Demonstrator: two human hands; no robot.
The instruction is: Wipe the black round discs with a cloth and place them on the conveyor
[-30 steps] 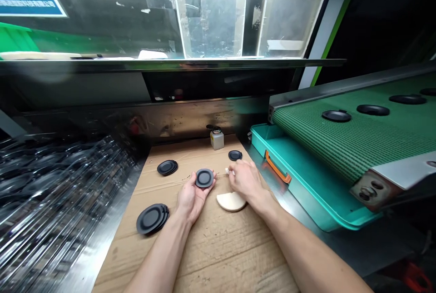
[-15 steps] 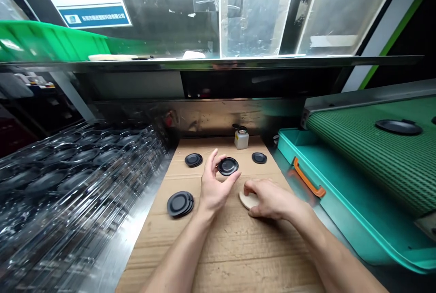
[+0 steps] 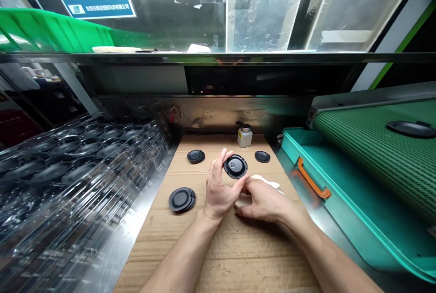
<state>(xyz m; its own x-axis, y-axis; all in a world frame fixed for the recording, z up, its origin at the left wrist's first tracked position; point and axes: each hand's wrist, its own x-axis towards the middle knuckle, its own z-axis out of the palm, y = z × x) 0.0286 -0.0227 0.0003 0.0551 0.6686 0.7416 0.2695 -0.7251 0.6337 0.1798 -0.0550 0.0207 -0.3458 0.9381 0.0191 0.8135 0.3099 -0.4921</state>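
Disc [image 3: 235, 166], round, black and smooth, sits pinched by its rim in the left hand [image 3: 218, 195], right hand [image 3: 265, 200] curled just beside over a pale, rounded pad [image 3: 243, 200], grip there impossible to tell, creased cardboard [image 3: 245, 261] below.

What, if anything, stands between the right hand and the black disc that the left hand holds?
In this view, the thumb of the left hand, at the lower edge of the black disc, comes between disc and right hand. Nothing else visible does.

Black lids [image 3: 180, 200] in three spots on cardboard [image 3: 248, 256], one held lid [image 3: 235, 166], one lid [image 3: 410, 129] on the belt [image 3: 361, 136], one bottle [image 3: 245, 138], one box [image 3: 366, 238], one bin [image 3: 57, 34], one sign [image 3: 98, 7].
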